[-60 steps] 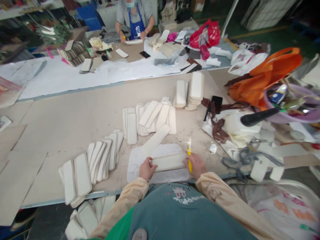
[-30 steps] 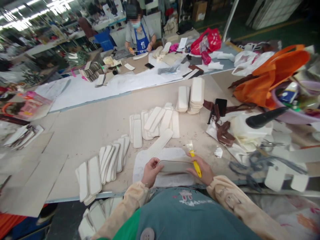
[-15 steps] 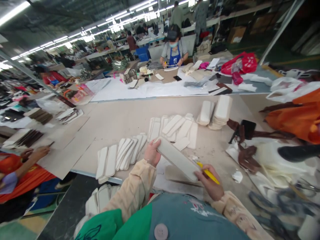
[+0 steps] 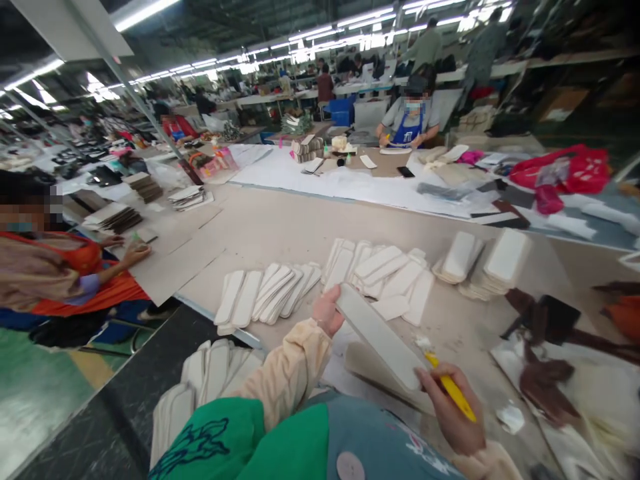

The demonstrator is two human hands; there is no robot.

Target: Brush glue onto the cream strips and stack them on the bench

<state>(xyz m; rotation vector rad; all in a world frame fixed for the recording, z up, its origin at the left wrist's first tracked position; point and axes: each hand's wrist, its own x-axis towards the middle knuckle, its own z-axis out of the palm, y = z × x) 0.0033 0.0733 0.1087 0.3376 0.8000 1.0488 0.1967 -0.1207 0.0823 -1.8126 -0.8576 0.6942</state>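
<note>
In the head view, the left hand (image 4: 329, 312) is closed on the upper-left end of a pale strip (image 4: 380, 340), thumb on its face. The right hand (image 4: 457, 407) is closed too, pinching the strip's lower-right end at the fingertips while its curled fingers hold a yellow brush (image 4: 453, 390), whose bristle end points up and away. The strip slants between the hands, its broad face up, above a beige piece (image 4: 370, 370) that lies lower down and is partly hidden by it.

On the table (image 4: 280, 220), beyond the left hand, rounded strips overlap in a fanned row (image 4: 273, 293). To its right is a looser heap (image 4: 385, 273), and farther right stand a small stack (image 4: 460, 257) and a taller stack (image 4: 503, 260). Brown straps (image 4: 545, 380) and a crumpled white scrap (image 4: 511, 418) lie right of the brush. More strips (image 4: 215, 367) rest beside the table, at the lower left. Across the table sits a person in a blue apron (image 4: 407, 127); another person in orange (image 4: 75, 260) works at the left.
</note>
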